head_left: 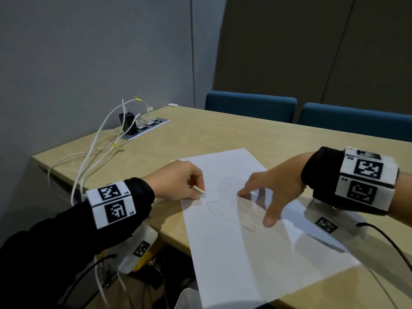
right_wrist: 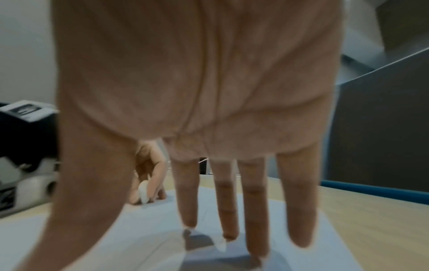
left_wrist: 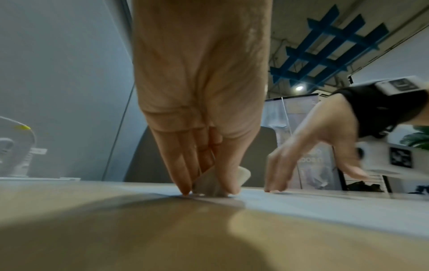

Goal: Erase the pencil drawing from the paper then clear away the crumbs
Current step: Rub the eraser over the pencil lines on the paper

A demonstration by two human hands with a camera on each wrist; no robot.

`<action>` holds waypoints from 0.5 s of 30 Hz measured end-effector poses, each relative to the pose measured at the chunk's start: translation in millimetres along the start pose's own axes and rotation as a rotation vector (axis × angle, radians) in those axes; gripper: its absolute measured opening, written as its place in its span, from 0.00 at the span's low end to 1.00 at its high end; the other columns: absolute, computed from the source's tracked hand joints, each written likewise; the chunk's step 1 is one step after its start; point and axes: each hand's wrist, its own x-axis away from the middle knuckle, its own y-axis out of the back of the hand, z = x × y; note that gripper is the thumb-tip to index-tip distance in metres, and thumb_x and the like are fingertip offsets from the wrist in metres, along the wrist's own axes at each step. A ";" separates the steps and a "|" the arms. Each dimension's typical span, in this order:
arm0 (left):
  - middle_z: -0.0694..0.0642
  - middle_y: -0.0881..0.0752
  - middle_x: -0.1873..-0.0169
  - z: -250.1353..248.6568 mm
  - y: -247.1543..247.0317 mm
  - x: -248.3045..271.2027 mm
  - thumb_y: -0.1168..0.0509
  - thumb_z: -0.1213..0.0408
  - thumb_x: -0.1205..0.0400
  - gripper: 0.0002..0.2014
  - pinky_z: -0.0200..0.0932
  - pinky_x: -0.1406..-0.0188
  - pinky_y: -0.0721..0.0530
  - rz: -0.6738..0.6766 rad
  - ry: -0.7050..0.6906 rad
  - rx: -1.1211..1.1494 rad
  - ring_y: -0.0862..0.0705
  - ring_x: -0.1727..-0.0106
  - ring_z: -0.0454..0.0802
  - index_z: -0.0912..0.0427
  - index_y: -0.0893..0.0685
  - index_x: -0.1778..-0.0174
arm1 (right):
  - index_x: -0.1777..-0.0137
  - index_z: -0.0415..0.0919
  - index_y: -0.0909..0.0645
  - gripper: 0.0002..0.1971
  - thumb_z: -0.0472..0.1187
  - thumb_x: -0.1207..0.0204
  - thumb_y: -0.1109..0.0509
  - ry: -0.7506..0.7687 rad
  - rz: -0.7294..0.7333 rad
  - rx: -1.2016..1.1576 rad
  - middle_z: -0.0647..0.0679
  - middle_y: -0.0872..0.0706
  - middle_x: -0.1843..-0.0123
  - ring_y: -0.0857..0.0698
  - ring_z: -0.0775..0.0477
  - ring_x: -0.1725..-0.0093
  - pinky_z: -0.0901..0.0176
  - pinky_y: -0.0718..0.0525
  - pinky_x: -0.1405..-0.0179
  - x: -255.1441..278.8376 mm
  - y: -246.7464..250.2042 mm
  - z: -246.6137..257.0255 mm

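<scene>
- Our left hand point(head_left: 178, 182) pinches a small white eraser point(head_left: 199, 189) between thumb and fingers; fingers curled round it, its lower end pressed on the paper point(head_left: 234, 241).
- In the left wrist view the eraser point(left_wrist: 210, 185) sits clamped between fingertip and thumb tip, touching the sheet right at the paper's left edge.
- Our right hand point(head_left: 276, 188) is spread open, fingers apart and straight, holding nothing; fingertips press down on the paper near its middle, thumb stretched toward us.
- Right wrist view: our fingers point(right_wrist: 227, 201) come down onto the sheet, tips touching it; the left hand point(right_wrist: 148, 176) and the eraser point(right_wrist: 144, 191) show beyond them, blurred.
- Pencil drawing point(head_left: 229, 206): thin wavy lines on the far half of the paper, lying between our two hands; the eraser sits just at the drawing's left side.
- Crumbs: we cannot tell, too small or blurred.
- The paper lies tilted on the desk point(head_left: 200, 134), its near end overhanging the desk's near edge.
- At the desk's far left corner: a power strip point(head_left: 147, 128) set in the top, a black charger point(head_left: 127, 122) plugged in, white cables point(head_left: 89, 157) trailing over the left edge.
- Two blue chair backs point(head_left: 249, 105) behind the desk's far edge.
- Marker bands on both our wrists.
</scene>
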 end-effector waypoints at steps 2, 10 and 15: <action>0.44 0.15 0.59 -1.6 -3.1 0.3 0.26 0.66 0.26 0.04 0.37 0.48 0.19 0.012 -0.026 0.030 0.17 0.55 0.40 0.56 0.13 0.57 | 0.21 0.57 0.40 0.40 0.57 0.31 0.25 0.055 -0.082 -0.044 0.56 0.35 0.23 0.33 0.50 0.24 0.57 0.34 0.29 -1.4 3.9 1.5; 0.40 0.15 0.65 -6.4 -7.7 3.7 0.24 0.63 0.28 0.07 0.20 0.66 0.26 -0.034 0.001 0.086 0.19 0.64 0.31 0.54 0.10 0.55 | 0.20 0.68 0.59 0.49 0.59 0.31 0.26 0.158 -0.048 -0.102 0.65 0.64 0.17 0.62 0.58 0.18 0.44 0.58 0.18 -28.8 -6.7 7.5; 0.43 0.17 0.69 -14.3 -10.0 5.8 0.21 0.63 0.31 0.07 0.25 0.70 0.27 -0.063 0.031 0.081 0.21 0.69 0.35 0.51 0.13 0.62 | 0.19 0.59 0.52 0.50 0.62 0.35 0.24 0.107 -0.093 -0.107 0.63 0.48 0.21 0.38 0.50 0.21 0.44 0.36 0.23 -29.3 -1.8 17.3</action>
